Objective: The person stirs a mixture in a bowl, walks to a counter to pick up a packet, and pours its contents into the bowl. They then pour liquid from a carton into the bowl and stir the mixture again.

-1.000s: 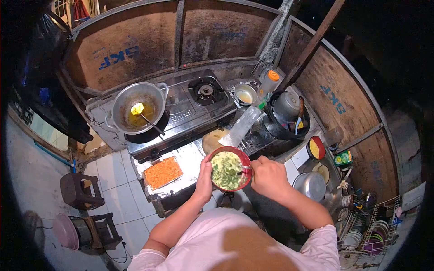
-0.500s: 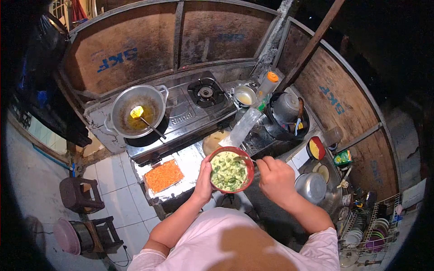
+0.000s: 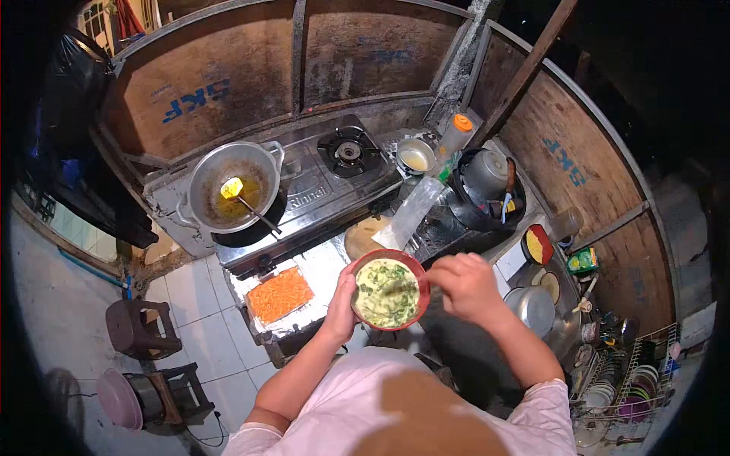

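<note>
My left hand (image 3: pixel 344 305) is wrapped around the left side of a red bowl (image 3: pixel 423 304), held in front of my body. Inside the bowl is a pale yellow-green mixture (image 3: pixel 384 292) with chopped green leaves. At the bowl's right rim, my right hand (image 3: pixel 462 285) is closed in a pinch on the handle of a metal spoon. Its head is blurred or sunk in the mixture, so little of the spoon shows. Just beyond the bowl lies a clear plastic bag (image 3: pixel 411 211) with something white at its bottom end.
A wok (image 3: pixel 204 171) with oil and a ladle (image 3: pixel 258 215) sits on the stove's left burner. Left of the bowl is a tray of shredded orange food (image 3: pixel 280 295). A small pot (image 3: pixel 415 156), an orange-capped bottle (image 3: pixel 456 133) and a dish rack (image 3: pixel 627 380) stand to the right.
My right hand has shifted slightly up and turned at the rim, and the spoon handle is less visible. The mixture's surface looks stirred. My left hand keeps its hold on the bowl.
</note>
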{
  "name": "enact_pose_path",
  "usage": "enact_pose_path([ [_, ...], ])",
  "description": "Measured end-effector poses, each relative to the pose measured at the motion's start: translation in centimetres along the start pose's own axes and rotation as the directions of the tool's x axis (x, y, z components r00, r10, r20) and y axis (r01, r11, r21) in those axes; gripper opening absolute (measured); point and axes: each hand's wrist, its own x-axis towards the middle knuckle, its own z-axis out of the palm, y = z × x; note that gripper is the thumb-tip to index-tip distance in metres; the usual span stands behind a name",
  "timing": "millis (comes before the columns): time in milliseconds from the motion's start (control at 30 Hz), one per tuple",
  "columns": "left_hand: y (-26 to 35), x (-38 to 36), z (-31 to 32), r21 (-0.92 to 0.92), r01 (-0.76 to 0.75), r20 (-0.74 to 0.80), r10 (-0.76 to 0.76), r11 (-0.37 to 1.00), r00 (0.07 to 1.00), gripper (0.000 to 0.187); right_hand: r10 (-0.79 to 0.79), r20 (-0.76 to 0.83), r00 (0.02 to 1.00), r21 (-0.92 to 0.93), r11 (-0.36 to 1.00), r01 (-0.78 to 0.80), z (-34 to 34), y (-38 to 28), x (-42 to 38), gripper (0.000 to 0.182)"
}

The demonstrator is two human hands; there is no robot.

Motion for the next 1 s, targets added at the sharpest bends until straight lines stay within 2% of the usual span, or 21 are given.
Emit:
enact_pose_path([
  [100, 0.2, -0.4, 0.5, 0.009, 0.02, 0.03, -0.02, 1.0, 0.999, 0.055, 0.121, -0.07, 0.99, -0.108, 0.986, -0.128, 1.6, 0.1, 0.7, 0.028],
  [167, 1.0, -0.7, 1.1, -0.001, 0.048, 0.038, -0.048, 0.999, 0.998, 0.056, 0.144, -0.033, 0.989, 0.069, 0.988, -0.142, 4.3, 0.1, 1.0, 0.026],
  [233, 1.2, -0.9, 1.4, -0.043, 0.09, -0.012, -0.09, 0.995, 0.996, 0.059, 0.099, 0.011, 0.995, 0.127, 0.987, -0.1, 3.4, -0.4, 1.0, 0.026],
  [267, 1.1, -0.9, 1.0, -0.043, 0.09, -0.015, -0.09, 0.995, 0.996, 0.059, 0.025, 0.083, 0.996, 0.174, 0.984, -0.039, 2.7, -0.3, 0.7, 0.025],
  [300, 0.7, -0.8, 0.5, -0.029, 0.054, -0.001, -0.054, 0.998, 0.999, 0.057, -0.052, 0.152, 0.987, 0.223, 0.975, 0.017, 2.0, 0.0, 0.3, 0.025],
  [367, 0.4, -0.8, 0.1, -0.016, 0.019, 0.018, -0.019, 1.0, 1.0, 0.056, -0.082, 0.155, 0.985, 0.214, 0.976, 0.048, 0.5, 1.1, -0.3, 0.025],
  [433, 0.2, -0.8, 0.1, 0.016, 0.013, 0.026, -0.013, 1.0, 1.0, 0.056, 0.022, 0.075, 0.997, 0.154, 0.987, -0.034, -0.9, 1.5, -0.6, 0.027],
  [467, 0.0, -0.9, 0.0, 0.016, 0.016, 0.031, -0.016, 1.0, 0.999, 0.056, 0.049, 0.047, 0.998, 0.071, 0.996, -0.052, -1.3, 1.5, -0.6, 0.025],
  [500, 0.1, -1.0, -0.1, 0.056, 0.028, 0.019, -0.029, 0.998, 0.999, 0.056, 0.053, 0.046, 0.998, 0.068, 0.996, -0.056, -1.2, 1.2, -0.5, 0.025],
  [567, 0.2, -1.2, 0.2, 0.101, 0.041, 0.009, -0.042, 0.994, 0.999, 0.056, 0.091, -0.11, 0.99, -0.163, 0.981, -0.108, -0.2, -0.4, -0.1, 0.024],
  [600, 0.8, -1.4, 0.8, 0.058, 0.062, -0.01, -0.062, 0.996, 0.998, 0.058, 0.064, -0.138, 0.988, -0.272, 0.957, -0.1, 1.1, -0.9, -0.4, 0.026],
  [633, 1.1, -1.6, 1.2, 0.014, 0.083, -0.028, -0.082, 0.996, 0.996, 0.061, 0.066, -0.141, 0.988, -0.271, 0.957, -0.103, 1.9, -1.7, -0.7, 0.026],
  [700, 1.0, -1.6, 1.3, 0.021, 0.075, -0.038, -0.074, 0.997, 0.997, 0.06, 0.221, -0.052, 0.974, -0.337, 0.914, -0.226, 3.0, -3.2, -1.7, 0.027],
  [733, 1.0, -1.6, 1.3, 0.024, 0.066, -0.048, -0.064, 0.998, 0.997, 0.059, 0.34, 0.001, 0.941, -0.223, 0.917, -0.331, 3.7, -3.3, -2.0, 0.02],
  [767, 0.6, -1.4, 1.1, 0.022, 0.064, -0.046, -0.063, 0.998, 0.997, 0.059, 0.339, 0.0, 0.941, -0.226, 0.916, -0.33, 3.9, -3.1, -2.1, 0.02],
  [867, -0.5, -1.0, 0.2, 0.095, 0.05, -0.015, -0.049, 0.994, 0.999, 0.052, 0.487, 0.135, 0.863, 0.065, 0.865, -0.498, 3.7, -3.1, -1.6, 0.012],
  [900, -0.5, -0.9, 0.2, 0.072, 0.033, -0.017, -0.032, 0.997, 0.999, 0.052, 0.487, 0.139, 0.862, 0.065, 0.864, -0.499, 3.5, -3.0, -1.6, 0.012],
  [967, -0.4, -0.9, 0.2, 0.042, 0.014, -0.026, -0.013, 0.999, 1.0, 0.052, 0.379, 0.085, 0.922, 0.269, 0.882, -0.387, 2.8, -2.3, -1.9, 0.019],
  [1000, -0.1, -0.9, 0.2, 0.03, 0.017, -0.031, -0.016, 0.999, 0.999, 0.051, 0.375, 0.09, 0.923, 0.268, 0.883, -0.385, 2.3, -1.9, -2.1, 0.019],
])
